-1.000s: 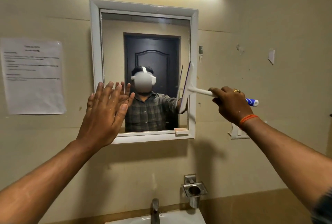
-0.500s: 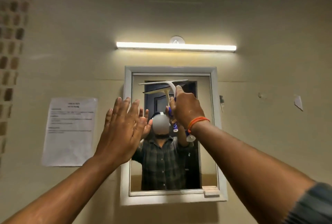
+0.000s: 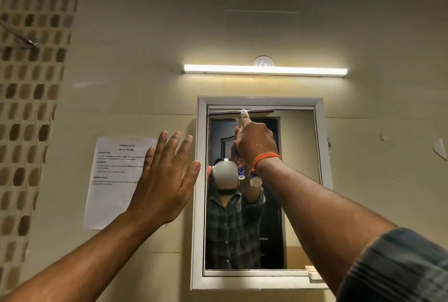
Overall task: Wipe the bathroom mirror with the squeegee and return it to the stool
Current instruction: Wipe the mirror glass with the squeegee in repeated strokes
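Observation:
The white-framed bathroom mirror hangs on the beige wall under a tube light. My right hand grips the white and blue squeegee by its handle, blade horizontal against the glass at the mirror's top edge, left of centre. The handle's blue end pokes out below my wrist. My left hand is raised flat with fingers spread, just left of the mirror frame, its thumb over the frame's edge. The stool is out of view.
A printed task sheet is taped to the wall left of the mirror, partly behind my left hand. The tube light runs above the mirror. Mosaic tiles cover the far left wall.
My right hand turned the squeegee from upright at the mirror's right edge to horizontal and raised it to the top of the glass. The view tilted upward; my left hand stayed raised.

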